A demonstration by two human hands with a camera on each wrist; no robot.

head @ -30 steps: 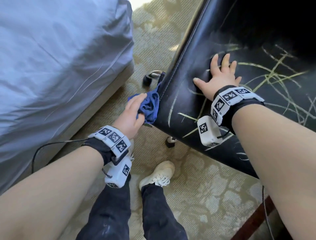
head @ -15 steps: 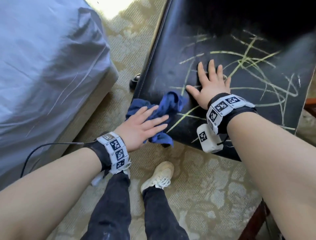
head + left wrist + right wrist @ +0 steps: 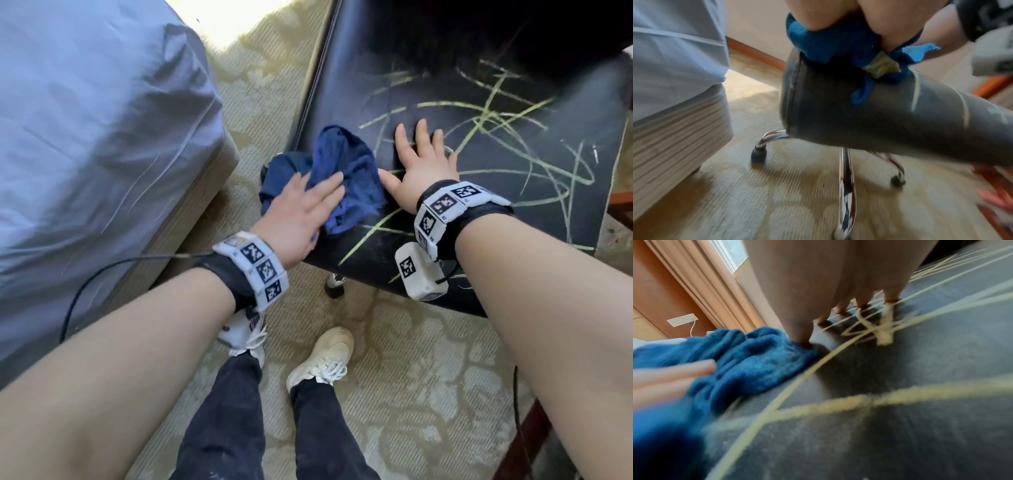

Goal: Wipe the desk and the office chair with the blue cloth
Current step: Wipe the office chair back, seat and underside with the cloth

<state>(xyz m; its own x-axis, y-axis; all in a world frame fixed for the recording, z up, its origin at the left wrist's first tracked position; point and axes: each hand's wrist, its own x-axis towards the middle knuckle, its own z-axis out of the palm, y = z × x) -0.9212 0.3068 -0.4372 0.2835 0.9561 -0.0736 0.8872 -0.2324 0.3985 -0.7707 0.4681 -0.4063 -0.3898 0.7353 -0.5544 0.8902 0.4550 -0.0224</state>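
The left hand (image 3: 301, 212) presses the bunched cloth (image 3: 346, 171) flat-fingered onto the chair (image 3: 513, 212) seat's near-left corner; the right hand (image 3: 419, 168) braces beside it, fingers spread. The chair has castors, so a hard push may roll it, and the loose cloth could slip off the edge.

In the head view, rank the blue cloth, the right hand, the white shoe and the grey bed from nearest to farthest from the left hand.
1. blue cloth: under the left hand, touching it.
2. right hand: just right of the cloth, flat on the seat.
3. white shoe and grey bed: below and left; too close to call.
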